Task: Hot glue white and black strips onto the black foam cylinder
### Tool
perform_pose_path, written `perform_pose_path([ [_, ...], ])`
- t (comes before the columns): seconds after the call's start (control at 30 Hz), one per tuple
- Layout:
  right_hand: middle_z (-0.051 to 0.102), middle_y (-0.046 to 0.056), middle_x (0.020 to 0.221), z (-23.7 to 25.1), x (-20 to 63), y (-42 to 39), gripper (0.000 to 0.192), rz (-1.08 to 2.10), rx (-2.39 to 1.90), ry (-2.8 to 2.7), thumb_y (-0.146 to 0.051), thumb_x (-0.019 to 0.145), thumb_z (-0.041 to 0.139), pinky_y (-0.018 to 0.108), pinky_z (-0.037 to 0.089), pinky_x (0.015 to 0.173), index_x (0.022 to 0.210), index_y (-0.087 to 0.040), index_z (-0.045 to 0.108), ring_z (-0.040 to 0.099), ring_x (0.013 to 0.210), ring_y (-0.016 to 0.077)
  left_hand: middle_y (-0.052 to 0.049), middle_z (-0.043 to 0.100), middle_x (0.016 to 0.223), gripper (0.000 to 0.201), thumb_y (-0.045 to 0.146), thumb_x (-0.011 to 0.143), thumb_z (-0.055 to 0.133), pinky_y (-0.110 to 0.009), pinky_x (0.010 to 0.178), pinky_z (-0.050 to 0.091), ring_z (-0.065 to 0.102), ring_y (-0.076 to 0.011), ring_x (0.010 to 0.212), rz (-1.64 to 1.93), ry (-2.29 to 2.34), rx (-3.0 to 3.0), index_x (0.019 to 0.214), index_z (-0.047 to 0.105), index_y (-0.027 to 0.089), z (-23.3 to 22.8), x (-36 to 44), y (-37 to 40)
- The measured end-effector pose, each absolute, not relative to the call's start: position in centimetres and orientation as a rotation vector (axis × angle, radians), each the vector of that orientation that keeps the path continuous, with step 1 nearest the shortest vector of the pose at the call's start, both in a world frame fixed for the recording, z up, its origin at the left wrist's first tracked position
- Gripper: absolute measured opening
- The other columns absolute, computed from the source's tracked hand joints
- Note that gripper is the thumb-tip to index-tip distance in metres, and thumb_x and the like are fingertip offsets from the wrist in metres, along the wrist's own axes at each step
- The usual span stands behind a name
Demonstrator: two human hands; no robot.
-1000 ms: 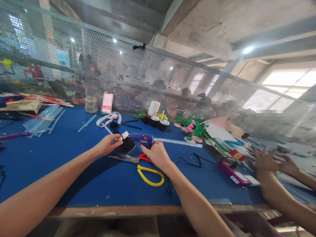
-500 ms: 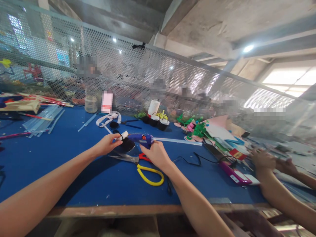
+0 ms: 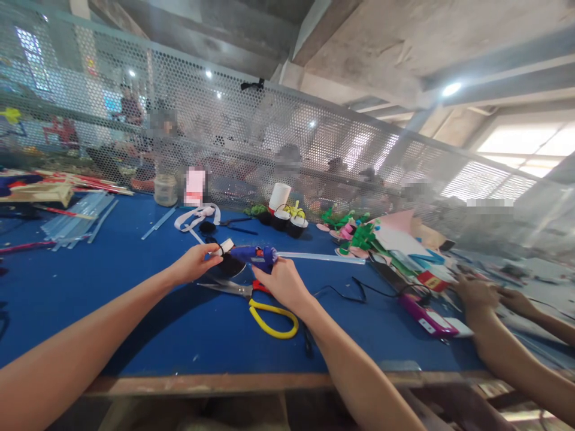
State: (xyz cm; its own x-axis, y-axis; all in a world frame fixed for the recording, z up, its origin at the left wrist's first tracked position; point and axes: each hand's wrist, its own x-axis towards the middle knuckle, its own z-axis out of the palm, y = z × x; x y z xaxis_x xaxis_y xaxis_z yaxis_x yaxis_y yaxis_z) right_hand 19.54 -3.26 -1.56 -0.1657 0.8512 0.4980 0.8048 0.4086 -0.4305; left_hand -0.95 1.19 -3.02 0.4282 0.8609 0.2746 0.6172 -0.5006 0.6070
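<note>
Blue table [image 3: 197, 344] spans the lower view; I log its near edge as a worn strip [image 3: 215, 384] crossing under both forearms. Perforated screen [image 3: 251, 126] stands along the far side. Room for moving: blue surface shows between the forearms, and left of the left forearm up to the translucent sticks [image 3: 78, 221]. On the right, a co-worker's hand [image 3: 478, 293] is beside the paper heap [image 3: 399, 236].

Wooden tray [image 3: 36, 195], far left: contents not readable on my feed. Clear jar [image 3: 166, 190], far, near the screen: contents likewise unreadable.

Right hand [image 3: 285, 281]: wrapped round the blue glue gun [image 3: 259, 256], translucent rod [image 3: 323, 258] projecting rightward from its rear. Scissors [image 3: 245, 291] lie on its near side. Black pots [image 3: 297, 228], beyond the gun: thin handles, white at the mouths.

Left hand [image 3: 197, 263]: narrow, pinching a white piece [image 3: 227, 245] left of the gun; nozzle contact, I cannot tell.
</note>
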Motion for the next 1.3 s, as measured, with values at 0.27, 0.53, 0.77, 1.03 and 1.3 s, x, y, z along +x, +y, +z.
perform_pose_path([
  [0.27,0.059,0.003,0.053,-1.34,19.46,-3.49,0.017,0.115,-1.443,-1.965,-0.028,0.069,0.049,0.025,0.039,0.054,0.055,-0.018,0.053,0.054,0.053,0.0168,0.001,0.049,0.062,0.024,0.035,0.071,0.042,-0.022,0.057,0.032,0.040,-0.0125,0.059,0.825,1.245,2.231,0.072,0.054,0.014,-3.02,-0.90,1.08],
  [0.53,0.060,0.005,0.055,-1.28,19.42,-3.63,0.017,0.092,-1.464,-1.968,-0.027,0.069,0.050,0.025,0.039,0.054,0.055,-0.017,0.054,0.055,0.053,0.0172,0.001,0.048,0.063,0.025,0.035,0.072,0.041,-0.023,0.057,0.032,0.040,-0.0124,0.060,0.807,1.242,2.238,0.073,0.053,0.014,-2.98,-0.92,1.08],
  [0.77,0.062,0.005,0.057,-1.18,19.37,-3.85,0.014,0.016,-1.424,-1.978,-0.022,0.069,0.051,0.023,0.040,0.054,0.057,-0.016,0.056,0.057,0.055,0.0165,0.002,0.046,0.063,0.027,0.036,0.073,0.039,-0.023,0.058,0.032,0.039,-0.0119,0.060,0.805,1.228,2.241,0.074,0.052,0.013,-3.09,-0.92,1.15],
  [1.03,0.064,0.006,0.059,-1.31,19.45,-3.63,0.014,0.012,-1.445,-1.989,-0.024,0.069,0.052,0.024,0.041,0.055,0.059,-0.016,0.058,0.058,0.056,0.0171,0.001,0.047,0.064,0.028,0.037,0.073,0.039,-0.024,0.060,0.033,0.040,-0.0124,0.061,0.780,1.248,2.241,0.076,0.053,0.013,-3.04,-0.93,1.15],
  [1.3,0.061,0.004,0.054,-1.29,19.51,-3.60,0.016,0.133,-1.446,-1.969,-0.027,0.069,0.051,0.024,0.041,0.053,0.057,-0.017,0.055,0.057,0.055,0.0168,-0.004,0.057,0.075,0.028,0.035,0.073,0.039,-0.027,0.069,0.038,0.049,-0.0161,0.071,0.756,1.175,2.257,0.078,0.054,0.013,-2.78,-1.16,1.16],
])
